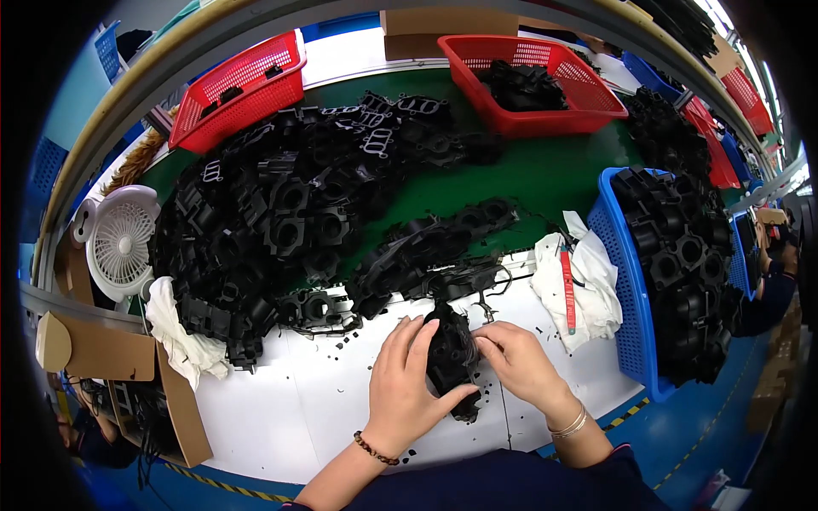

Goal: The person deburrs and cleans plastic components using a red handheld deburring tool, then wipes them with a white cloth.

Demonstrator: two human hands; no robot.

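A black moulded plastic part [452,353] with ribs and openings stands over the white worktop in front of me. Its left side is held by my left hand [407,383], fingers along the upper edge and thumb near the bottom. Closed in a pinch, my right hand [521,364] has its thumb and forefinger at the part's right edge; the bit between them is too small to make out. Just beyond lie more black plastic parts [417,251] in a row, with thin runners [486,285] sticking out. Small black scraps [342,345] are scattered left of my left hand.
A large heap of black parts [281,192] covers the left of the green mat [409,183]. Red baskets [537,119] [243,106] stand behind. At right are a white cloth [588,298], a red-handled tool [567,294] and a full blue basket [618,281]. A fan [123,243] and cardboard box [183,417] are left.
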